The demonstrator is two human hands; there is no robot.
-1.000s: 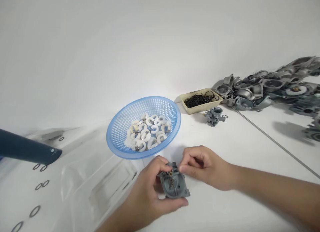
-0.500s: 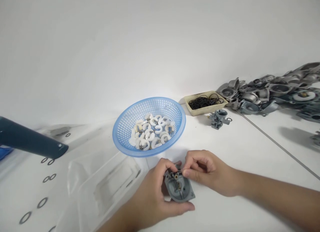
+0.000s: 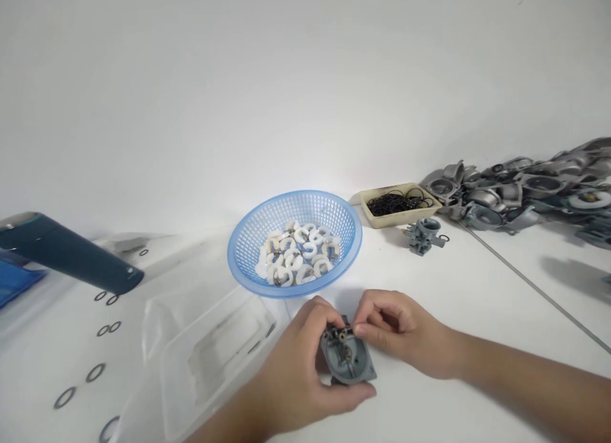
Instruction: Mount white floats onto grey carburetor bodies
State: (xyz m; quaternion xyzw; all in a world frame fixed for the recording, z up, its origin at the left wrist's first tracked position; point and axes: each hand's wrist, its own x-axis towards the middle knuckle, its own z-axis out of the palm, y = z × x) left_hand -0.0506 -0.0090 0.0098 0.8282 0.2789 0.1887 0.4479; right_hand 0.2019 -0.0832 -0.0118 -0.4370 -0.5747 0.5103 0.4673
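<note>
My left hand (image 3: 298, 373) grips a grey metal carburetor body (image 3: 347, 358) low in the middle of the view, its open round face turned up. My right hand (image 3: 398, 331) comes in from the right with thumb and forefinger pinched at the body's top edge; whatever they pinch is too small to make out. Just behind the hands stands a blue plastic basket (image 3: 248, 252) with several white curved float pieces (image 3: 296, 258) in it.
A clear plastic tray (image 3: 210, 360) lies left of my hands, with black O-rings (image 3: 95, 372) scattered beside it. A dark blue tool (image 3: 71, 255) lies far left. A beige tray of black rings (image 3: 398, 204), one loose carburetor (image 3: 424, 235) and a heap of metal castings (image 3: 525, 188) sit at the right.
The view has shifted, so everything sits further right and lower in the picture. My hands stay on the carburetor body with the same grip.
</note>
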